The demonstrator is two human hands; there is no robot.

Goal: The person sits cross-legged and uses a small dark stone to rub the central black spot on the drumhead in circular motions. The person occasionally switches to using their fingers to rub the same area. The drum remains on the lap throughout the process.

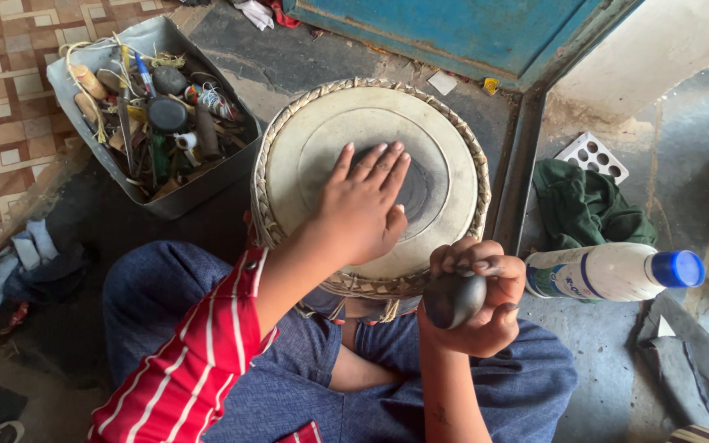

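The left hand (360,209) lies flat, fingers spread, on the dark centre of a drum (371,184) held in the lap; the right hand (476,295) grips a smooth, likely heavy stone (451,299) beside its rim. The drumhead looks taut. A tool tray (75,78) and bottle (609,271) flank them.

One drum (371,176) with a pale skin head and a woven rim stands at the centre of the frame. Two hands show: one left hand (363,209) at the centre, one right hand (482,299) just below and right of it. One dark smooth stone (453,299) sits lower centre. One metal tray (75,107) of assorted tools lies upper left; its contents are too tangled to count. One white plastic bottle (601,272) with one blue cap (676,268) lies at the right. One green cloth (584,209) is bunched right of centre. One white perforated tray (591,156) lies above it.
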